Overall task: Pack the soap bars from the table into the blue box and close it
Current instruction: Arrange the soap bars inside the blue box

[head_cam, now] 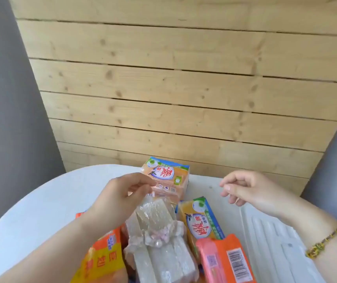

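Observation:
Several wrapped soap packs crowd the near part of the white round table (41, 211). A clear-film pack of grey-white bars (159, 242) leans up in the middle. My left hand (120, 199) pinches the film at its top end. Behind it stands an orange pack with a blue-green band (171, 176). To the right lie a yellow pack (200, 219) and a pink-orange pack with a barcode (226, 260). An orange-yellow pack (102, 260) lies under my left forearm. Only a blue sliver of the box (177, 208) shows between the packs. My right hand (245, 190) hovers loosely curled, holding nothing.
A white ribbed panel (275, 242) lies flat on the table under my right forearm. A bead bracelet (322, 242) is on my right wrist. A wooden plank wall (184, 88) rises right behind the table, with grey surfaces at both sides.

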The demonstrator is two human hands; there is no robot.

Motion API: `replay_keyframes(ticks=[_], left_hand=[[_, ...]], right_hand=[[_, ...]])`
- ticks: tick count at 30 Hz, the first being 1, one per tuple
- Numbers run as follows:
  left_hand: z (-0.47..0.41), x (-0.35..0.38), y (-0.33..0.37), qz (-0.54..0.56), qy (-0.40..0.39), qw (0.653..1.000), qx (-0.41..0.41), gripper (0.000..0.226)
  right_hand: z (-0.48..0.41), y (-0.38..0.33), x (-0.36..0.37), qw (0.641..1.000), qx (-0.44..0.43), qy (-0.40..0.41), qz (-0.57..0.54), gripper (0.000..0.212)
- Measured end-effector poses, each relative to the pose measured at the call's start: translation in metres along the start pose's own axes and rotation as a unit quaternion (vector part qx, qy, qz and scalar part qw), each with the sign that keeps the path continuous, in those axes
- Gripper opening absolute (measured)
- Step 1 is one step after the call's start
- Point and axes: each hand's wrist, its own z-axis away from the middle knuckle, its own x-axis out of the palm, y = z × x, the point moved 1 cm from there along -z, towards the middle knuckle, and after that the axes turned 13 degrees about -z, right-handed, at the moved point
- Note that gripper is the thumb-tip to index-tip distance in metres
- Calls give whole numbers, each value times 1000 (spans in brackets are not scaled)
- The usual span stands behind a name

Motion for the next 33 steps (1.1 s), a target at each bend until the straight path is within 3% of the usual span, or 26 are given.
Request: replay_keyframes(ticks=[10, 12, 17, 22, 26, 33], left_hand=[[75, -5, -5, -85, -6, 994, 75, 29], [94, -4, 1, -123, 3, 989, 82, 20], [130, 10, 0, -200, 18, 976, 85, 48], [157, 15, -11, -229, 85, 967, 73, 48], [166, 21, -22, -281, 46, 956, 63, 59], [165, 24, -28, -311, 41, 948, 48, 63]], right_hand=[[80, 9, 24, 998, 29, 55, 33, 13], [100, 11, 29, 995, 35, 81, 38, 26], [135, 28, 52, 991, 48, 118, 43, 54], [147, 51, 88, 984, 26, 166, 65, 80], [143, 61, 110, 974, 20, 197, 110, 104], [134, 67, 124, 944, 28, 229, 237, 106]])
